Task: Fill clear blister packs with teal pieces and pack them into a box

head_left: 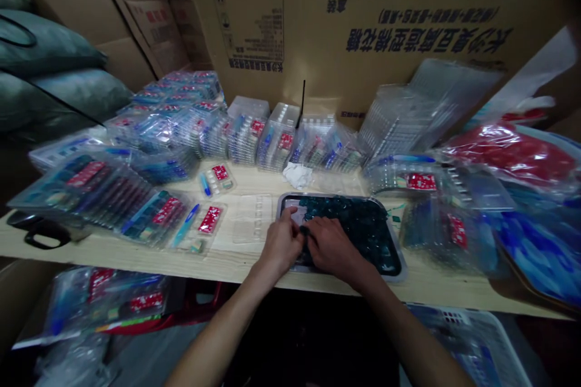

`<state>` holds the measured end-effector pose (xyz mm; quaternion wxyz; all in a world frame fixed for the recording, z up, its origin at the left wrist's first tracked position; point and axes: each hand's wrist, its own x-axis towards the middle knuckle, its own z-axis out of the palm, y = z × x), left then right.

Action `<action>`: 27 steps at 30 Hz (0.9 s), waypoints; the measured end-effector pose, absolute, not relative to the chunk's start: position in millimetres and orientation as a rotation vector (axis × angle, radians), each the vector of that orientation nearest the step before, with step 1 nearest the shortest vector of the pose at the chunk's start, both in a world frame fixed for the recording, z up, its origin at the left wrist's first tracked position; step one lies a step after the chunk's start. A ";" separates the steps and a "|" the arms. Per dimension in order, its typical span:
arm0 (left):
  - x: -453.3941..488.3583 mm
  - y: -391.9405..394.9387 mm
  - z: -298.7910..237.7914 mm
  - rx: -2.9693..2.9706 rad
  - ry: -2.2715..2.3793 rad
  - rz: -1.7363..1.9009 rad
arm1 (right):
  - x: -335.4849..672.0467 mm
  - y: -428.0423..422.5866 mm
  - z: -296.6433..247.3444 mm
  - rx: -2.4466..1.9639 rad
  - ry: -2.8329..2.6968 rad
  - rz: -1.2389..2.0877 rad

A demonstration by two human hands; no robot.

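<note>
The left hand [281, 243] and right hand [332, 247] sit side by side over a metal tray [396, 265] near the front edge of a wooden table [236, 261]. Both are curled downward, with the fingertips bunched close together at the tray's near left part, touching or just above a heap of dark teal pieces [358, 225]. The fingers hide whatever lies between them, so I cannot tell whether either hand is gripping a piece or only resting there. The heap fills most of the tray, and a pale flat piece [298, 214] lies in its far left corner, just beyond the left hand. Left of the tray, a clear blister tray [252, 219] lies flat on the table, with small packs with red labels [210, 219] beyond and left of it. A white cloth [298, 175] sits on the table beyond the metal tray. Stacks of clear plastic packs [245, 140] run along the far side, against a cardboard carton [363, 30] printed upside down in this view. Grey-green sacks [49, 48] lie at far left. Bagged red goods [508, 154] pile up at right, and a plastic basket [472, 338] stands below the table's near right edge.
</note>
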<state>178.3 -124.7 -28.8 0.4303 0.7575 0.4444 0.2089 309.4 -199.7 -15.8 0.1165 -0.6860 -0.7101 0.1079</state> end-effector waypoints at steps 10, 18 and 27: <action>173.5 -133.3 -21.8 1.856 1.019 0.544 | 310.4 -196.0 -19.0 -2.068 -1.959 0.363; 163.5 -130.2 -18.4 1.211 0.834 0.608 | 314.6 -191.5 -33.4 -1.877 -1.751 0.359; 146.0 -106.4 -26.6 1.028 0.928 0.702 | 297.3 -179.7 -31.8 -1.791 -1.627 0.517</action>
